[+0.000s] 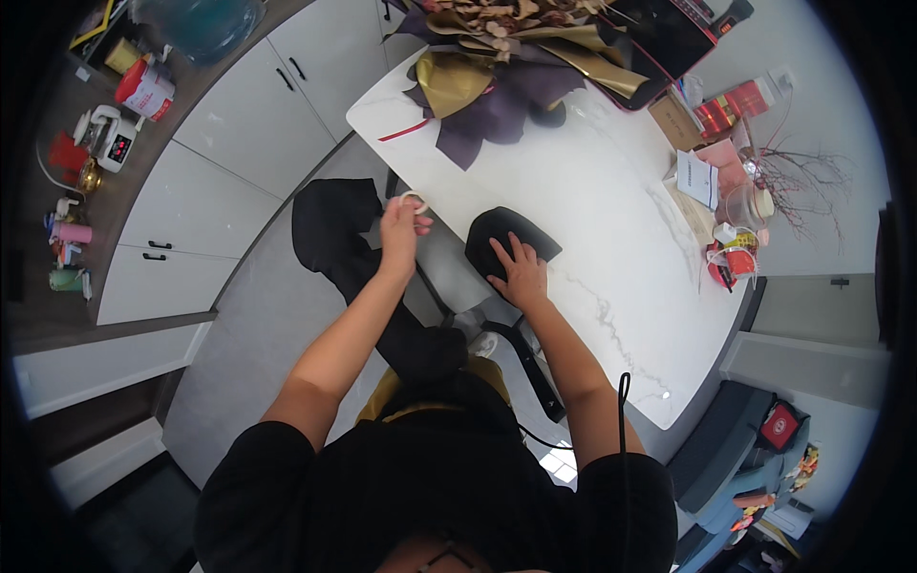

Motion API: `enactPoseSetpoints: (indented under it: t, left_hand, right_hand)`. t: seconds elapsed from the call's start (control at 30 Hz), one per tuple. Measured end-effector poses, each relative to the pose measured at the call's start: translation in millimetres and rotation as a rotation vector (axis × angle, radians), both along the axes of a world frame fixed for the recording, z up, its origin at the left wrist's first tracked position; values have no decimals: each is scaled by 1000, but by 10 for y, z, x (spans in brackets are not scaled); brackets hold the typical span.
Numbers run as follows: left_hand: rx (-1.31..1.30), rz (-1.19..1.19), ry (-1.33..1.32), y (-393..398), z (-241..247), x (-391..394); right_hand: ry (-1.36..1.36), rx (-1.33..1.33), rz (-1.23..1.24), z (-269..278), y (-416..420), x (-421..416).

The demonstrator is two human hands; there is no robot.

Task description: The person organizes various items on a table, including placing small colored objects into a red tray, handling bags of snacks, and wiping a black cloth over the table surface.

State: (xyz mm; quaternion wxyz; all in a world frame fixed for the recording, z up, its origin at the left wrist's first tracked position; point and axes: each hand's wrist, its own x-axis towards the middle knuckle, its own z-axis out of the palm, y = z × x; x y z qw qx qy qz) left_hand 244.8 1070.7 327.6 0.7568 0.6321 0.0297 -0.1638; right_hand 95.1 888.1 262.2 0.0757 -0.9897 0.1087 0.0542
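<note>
My left hand [401, 233] holds a narrow cream-coloured ring [414, 203], which looks like a roll of tape, beside the table's edge. Flat on a piece of black cloth [512, 222] lies my right hand [523, 271], its fingers spread. That cloth rests at the edge of the white marble-patterned table [630, 236]. A larger black piece, apparently fabric [333, 218], extends under my left forearm towards my lap. How the black pieces are joined, if at all, is hidden.
A dried bouquet in purple and gold wrapping [494, 93] lies at the table's far end. Boxes and a clear jar [745, 206] line its right side. White cabinets [193, 175] stand at left beneath a dark counter holding an electric kettle [111, 140]. A black chair part [530, 365] is below.
</note>
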Motion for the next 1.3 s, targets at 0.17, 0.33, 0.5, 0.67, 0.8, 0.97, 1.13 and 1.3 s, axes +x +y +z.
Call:
enactPoseSetpoints:
  t: [0.17, 0.33, 0.5, 0.67, 0.8, 0.97, 1.13, 1.3]
  left_hand:
    - [-34, -111, 42, -93, -75, -99]
    - [-16, -127, 70, -204, -157, -175]
    - [170, -91, 85, -167, -200, -133]
    - [322, -85, 117, -124, -298, -111]
    - [423, -223, 83, -324, -564, -90]
    - [460, -337, 29, -1031, -1011, -62]
    - [479, -402, -44, -1664, -1157, -143]
    - [420, -375, -6, -1926, -1151, 7]
  right_hand:
    - [12, -59, -76, -95, 209, 241]
    - [-156, 141, 19, -249, 126, 764]
    - [-315, 222, 166, -238, -132, 994]
    - [-356, 267, 117, -340, -951, 519]
    - [-347, 58, -407, -464, -1998, 54]
    - [-414, 225, -981, -600, -2530, -92]
    - [-329, 160, -544, -452, -2280, -352]
    - [-437, 92, -542, -628, -2696, -12]
